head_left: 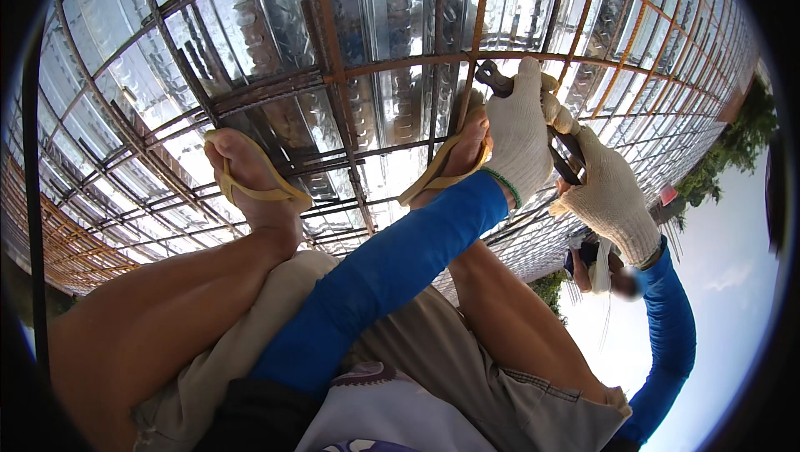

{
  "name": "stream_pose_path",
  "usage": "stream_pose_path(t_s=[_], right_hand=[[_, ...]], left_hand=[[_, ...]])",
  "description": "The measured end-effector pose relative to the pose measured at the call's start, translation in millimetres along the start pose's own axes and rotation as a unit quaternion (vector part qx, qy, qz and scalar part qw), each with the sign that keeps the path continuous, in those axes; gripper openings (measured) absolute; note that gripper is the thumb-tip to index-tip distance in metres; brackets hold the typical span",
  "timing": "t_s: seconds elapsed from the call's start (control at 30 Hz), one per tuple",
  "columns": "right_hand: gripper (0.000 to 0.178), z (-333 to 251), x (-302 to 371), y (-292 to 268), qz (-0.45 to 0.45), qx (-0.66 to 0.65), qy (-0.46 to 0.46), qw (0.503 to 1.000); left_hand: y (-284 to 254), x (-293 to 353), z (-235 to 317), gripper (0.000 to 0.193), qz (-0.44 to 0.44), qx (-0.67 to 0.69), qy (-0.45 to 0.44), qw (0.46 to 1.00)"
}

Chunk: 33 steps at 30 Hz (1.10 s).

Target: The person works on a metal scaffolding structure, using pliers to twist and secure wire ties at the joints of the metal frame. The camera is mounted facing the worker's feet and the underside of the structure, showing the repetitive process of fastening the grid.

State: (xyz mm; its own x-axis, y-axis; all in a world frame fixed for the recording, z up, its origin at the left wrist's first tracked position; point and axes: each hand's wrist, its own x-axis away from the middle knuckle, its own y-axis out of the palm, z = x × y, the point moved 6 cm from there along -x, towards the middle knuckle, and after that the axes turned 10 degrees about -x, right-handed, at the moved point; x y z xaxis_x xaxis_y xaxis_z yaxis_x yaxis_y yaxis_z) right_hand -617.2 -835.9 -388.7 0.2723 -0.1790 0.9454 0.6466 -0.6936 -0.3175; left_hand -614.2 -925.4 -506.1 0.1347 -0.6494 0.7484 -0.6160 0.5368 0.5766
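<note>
My left hand, in a cream knit glove, is closed around a pair of pincers near its dark metal jaws. The jaws sit beside a crossing of the rusty reinforcing bars. My right hand, gloved alike, closes on the dark handles that show between the two hands. Part of the tool is hidden behind the gloves. Whether any tie wire lies in the jaws, I cannot make out. Both forearms wear blue sleeves.
My feet in yellow flip-flops stand on the bar grid, over shiny ribbed metal sheeting. Loose bar lengths lie along the grid on the left. Another person is beyond my right arm, with trees behind.
</note>
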Motion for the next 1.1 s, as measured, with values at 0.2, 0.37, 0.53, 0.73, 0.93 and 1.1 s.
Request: stream_pose_path(t_s=[0.2, 0.37, 0.53, 0.73, 0.93, 1.1], right_hand=[[0.050, 19, 6, 25, 0.234, 0.204, -0.127, 0.942], [0.041, 24, -26, -6, 0.111, 0.172, -0.101, 0.974], [0.034, 20, -54, -33, 0.053, 0.177, -0.128, 0.974], [0.030, 31, -62, -36, 0.060, 0.128, -0.160, 0.977], [0.016, 15, -53, -34, -0.183, -0.028, 0.045, 0.982], [0.020, 39, -30, 4, -0.274, -0.407, 0.139, 0.860]], left_hand=[[1, 2, 7, 0.034, -0.021, 0.011, 0.021, 0.999], [-27, -2, -16, 0.045, -0.027, 0.056, -0.022, 0.998], [31, 18, 24, 0.049, 0.237, -0.086, -0.085, 0.964], [17, -8, 7, 0.043, 0.297, -0.133, -0.048, 0.945], [-10, -23, 8, 0.051, 0.061, -0.051, 0.040, 0.996], [2, -14, 11, 0.044, 0.024, -0.054, 0.036, 0.998]])
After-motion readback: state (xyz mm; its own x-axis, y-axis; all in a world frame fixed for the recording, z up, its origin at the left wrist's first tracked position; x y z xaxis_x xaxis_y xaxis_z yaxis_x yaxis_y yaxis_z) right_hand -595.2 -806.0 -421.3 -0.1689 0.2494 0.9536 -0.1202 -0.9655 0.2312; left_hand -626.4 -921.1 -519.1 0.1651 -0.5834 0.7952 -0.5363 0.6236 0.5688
